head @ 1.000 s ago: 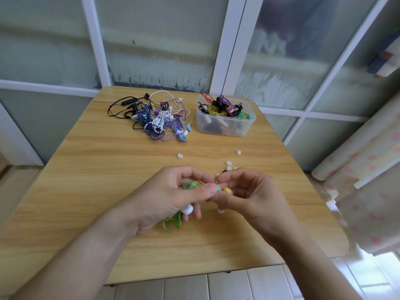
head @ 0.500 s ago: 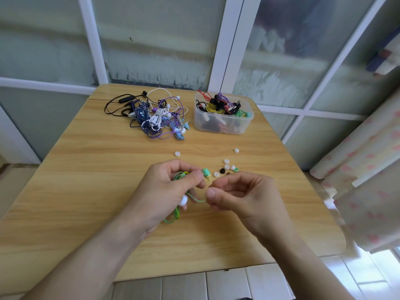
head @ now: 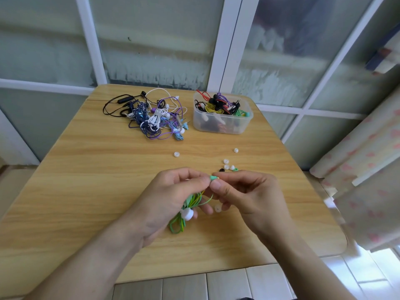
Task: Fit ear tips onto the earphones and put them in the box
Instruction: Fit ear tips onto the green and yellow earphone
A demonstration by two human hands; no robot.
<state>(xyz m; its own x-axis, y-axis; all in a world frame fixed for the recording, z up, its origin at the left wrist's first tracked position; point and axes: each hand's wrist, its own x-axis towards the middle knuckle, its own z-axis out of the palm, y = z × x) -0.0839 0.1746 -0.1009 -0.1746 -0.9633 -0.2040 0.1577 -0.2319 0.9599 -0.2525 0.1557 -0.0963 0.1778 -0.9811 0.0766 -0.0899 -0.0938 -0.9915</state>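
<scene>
Left hand grips the coiled green wired earphones, pinching a mint-green earbud at its fingertips. Right hand pinches the same earbud's tip. Cord light and limp; bud small, slippery: hold the rigid housing. Clear plastic box lies well beyond both hands.

My left grip and right grip meet fingertip to fingertip, both forearms reaching in from below. The left curls its fingers round what it holds, thumb and forefinger pinching at the top. The right pinches thumb against forefinger just beside that point, remaining fingers loosely bent.
</scene>
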